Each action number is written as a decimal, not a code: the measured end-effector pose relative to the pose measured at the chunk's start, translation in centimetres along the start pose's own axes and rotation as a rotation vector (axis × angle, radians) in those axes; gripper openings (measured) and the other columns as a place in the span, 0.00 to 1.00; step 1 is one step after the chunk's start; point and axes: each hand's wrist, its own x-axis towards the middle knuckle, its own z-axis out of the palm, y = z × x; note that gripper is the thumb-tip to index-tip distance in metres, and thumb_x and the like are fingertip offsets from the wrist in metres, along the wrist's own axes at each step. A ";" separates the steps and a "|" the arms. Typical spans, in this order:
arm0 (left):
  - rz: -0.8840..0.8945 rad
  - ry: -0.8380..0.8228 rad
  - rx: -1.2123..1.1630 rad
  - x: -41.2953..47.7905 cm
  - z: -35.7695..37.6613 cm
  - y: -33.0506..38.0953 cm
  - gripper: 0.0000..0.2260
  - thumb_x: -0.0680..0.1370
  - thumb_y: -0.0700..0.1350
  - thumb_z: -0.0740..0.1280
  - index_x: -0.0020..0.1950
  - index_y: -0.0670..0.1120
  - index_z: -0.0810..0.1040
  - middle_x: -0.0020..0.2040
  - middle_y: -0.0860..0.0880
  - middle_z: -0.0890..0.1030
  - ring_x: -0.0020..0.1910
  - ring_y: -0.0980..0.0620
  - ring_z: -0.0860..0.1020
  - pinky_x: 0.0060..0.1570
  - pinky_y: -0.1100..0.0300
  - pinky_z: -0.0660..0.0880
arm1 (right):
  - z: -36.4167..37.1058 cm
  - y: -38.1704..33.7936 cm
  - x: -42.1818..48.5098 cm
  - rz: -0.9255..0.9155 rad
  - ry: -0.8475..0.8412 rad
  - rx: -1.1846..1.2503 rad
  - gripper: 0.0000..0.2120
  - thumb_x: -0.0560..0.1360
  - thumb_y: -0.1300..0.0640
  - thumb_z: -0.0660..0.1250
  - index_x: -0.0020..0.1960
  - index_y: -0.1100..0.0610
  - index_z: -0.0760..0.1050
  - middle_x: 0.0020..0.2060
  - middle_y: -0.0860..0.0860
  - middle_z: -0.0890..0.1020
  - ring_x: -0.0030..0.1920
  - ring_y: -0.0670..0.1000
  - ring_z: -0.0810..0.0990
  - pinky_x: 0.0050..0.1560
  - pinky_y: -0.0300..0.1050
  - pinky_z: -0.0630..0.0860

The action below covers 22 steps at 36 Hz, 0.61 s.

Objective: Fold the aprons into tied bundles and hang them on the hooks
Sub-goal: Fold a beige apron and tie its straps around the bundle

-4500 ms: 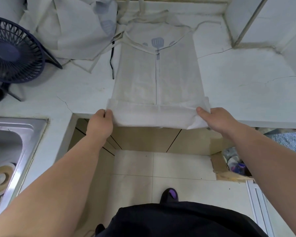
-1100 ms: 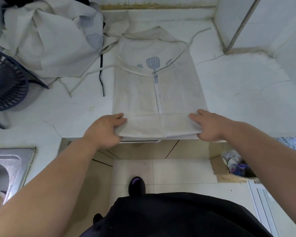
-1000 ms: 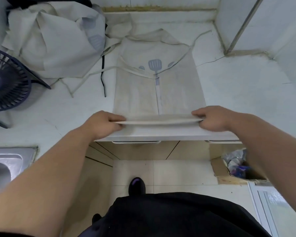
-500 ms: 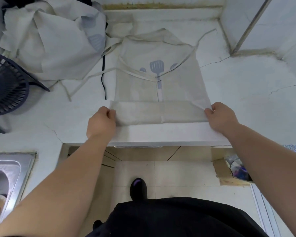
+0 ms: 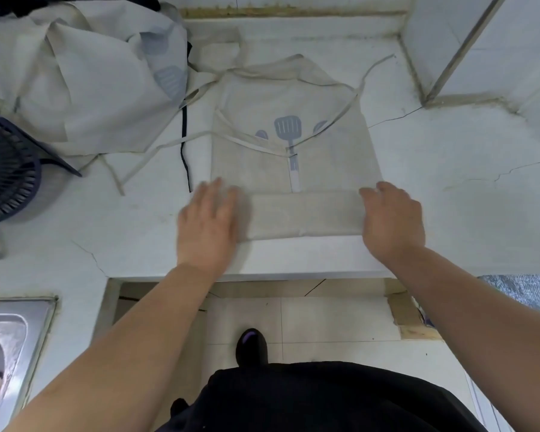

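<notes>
A beige apron [image 5: 293, 151] with a blue spatula print lies flat on the white counter [image 5: 449, 198], its straps trailing up and to the left. Its near end is rolled into a flat band [image 5: 303, 215] across its width. My left hand [image 5: 208, 222] lies flat, fingers straight, over the band's left end. My right hand [image 5: 392, 219] rests palm down on the band's right end, fingers loosely bent. Neither hand grips the cloth.
A heap of more beige aprons [image 5: 85, 88] lies at the back left. A dark fan [image 5: 7, 176] stands at the left edge, a steel sink [image 5: 10, 338] at the lower left. The counter's front edge runs just under my wrists.
The near end has been rolled over several times, moving away from the counter edge. My hands have let go of the fold's corners and now lie flat on the band.
</notes>
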 end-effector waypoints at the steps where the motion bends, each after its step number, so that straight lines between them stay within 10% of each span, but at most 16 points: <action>1: 0.151 -0.124 -0.004 0.2 0.0 0.5 0.23 0.78 0.51 0.56 0.72 0.46 0.68 0.73 0.39 0.67 0.71 0.36 0.66 0.63 0.39 0.66 | 0.1 -0.3 0.1 -0.108 -0.022 0.008 0.23 0.76 0.52 0.52 0.69 0.52 0.68 0.71 0.57 0.65 0.67 0.61 0.65 0.68 0.55 0.57; 3: 0.215 -0.453 -0.004 0.5 -0.2 1.8 0.29 0.79 0.62 0.46 0.78 0.52 0.53 0.79 0.47 0.50 0.78 0.45 0.50 0.73 0.43 0.49 | 0.2 -1.1 0.1 -0.240 -0.186 0.032 0.34 0.72 0.37 0.40 0.72 0.49 0.64 0.73 0.54 0.61 0.70 0.59 0.61 0.72 0.54 0.51; 6: 0.153 -0.647 0.096 0.8 -0.2 2.4 0.36 0.76 0.71 0.47 0.78 0.56 0.39 0.79 0.53 0.38 0.77 0.51 0.40 0.74 0.47 0.42 | 0.5 -1.2 0.3 -0.241 -0.385 0.016 0.39 0.72 0.28 0.50 0.77 0.46 0.47 0.77 0.51 0.49 0.74 0.54 0.54 0.74 0.49 0.47; 13: 0.148 -0.580 0.105 3.4 -2.0 2.0 0.39 0.70 0.70 0.62 0.77 0.57 0.54 0.76 0.55 0.57 0.73 0.48 0.57 0.68 0.49 0.55 | -1.0 -0.6 1.8 -0.307 -0.295 -0.013 0.34 0.73 0.30 0.43 0.71 0.48 0.63 0.70 0.48 0.67 0.66 0.55 0.70 0.66 0.52 0.63; 17: 0.158 -0.605 0.005 4.9 -2.3 1.6 0.28 0.75 0.51 0.66 0.75 0.53 0.63 0.71 0.51 0.66 0.70 0.48 0.65 0.67 0.53 0.62 | -2.5 -0.8 2.6 -0.268 -0.314 0.096 0.40 0.67 0.27 0.38 0.63 0.46 0.73 0.60 0.47 0.78 0.60 0.53 0.75 0.60 0.49 0.69; 19: 0.106 -0.641 -0.105 5.8 -2.7 1.3 0.24 0.76 0.42 0.63 0.72 0.51 0.69 0.68 0.49 0.71 0.66 0.47 0.70 0.64 0.56 0.67 | -3.1 -0.6 3.1 -0.222 -0.440 0.086 0.39 0.67 0.24 0.51 0.70 0.45 0.66 0.67 0.46 0.73 0.66 0.52 0.71 0.65 0.50 0.68; 22: -0.004 -0.703 -0.224 7.3 -4.1 0.9 0.18 0.77 0.40 0.60 0.66 0.52 0.76 0.60 0.50 0.78 0.59 0.49 0.73 0.53 0.61 0.67 | -3.7 -0.5 3.9 -0.209 -0.492 0.004 0.28 0.72 0.49 0.66 0.71 0.44 0.63 0.66 0.46 0.72 0.64 0.53 0.71 0.62 0.51 0.71</action>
